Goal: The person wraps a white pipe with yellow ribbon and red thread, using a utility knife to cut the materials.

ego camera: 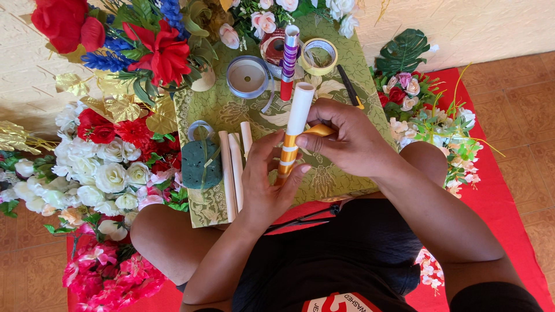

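My left hand [267,182] grips the lower end of a cream tube [300,107] that is partly wound with orange ribbon [287,151] in spiral bands. My right hand [346,137] pinches the loose end of that orange ribbon against the tube's middle. The tube points away from me over a green patterned cloth [341,63]. Three bare cream tubes [234,167] lie side by side just left of my left hand.
A purple-striped tube with a red end [288,60], a silver ribbon spool [247,76], a yellow tape roll [319,55], a black and yellow cutter [350,86] and a green round leaf bundle [200,164] lie on the cloth. Artificial flowers [110,167] crowd the left, more flowers [430,115] the right. Black scissors [303,219] rest at my lap.
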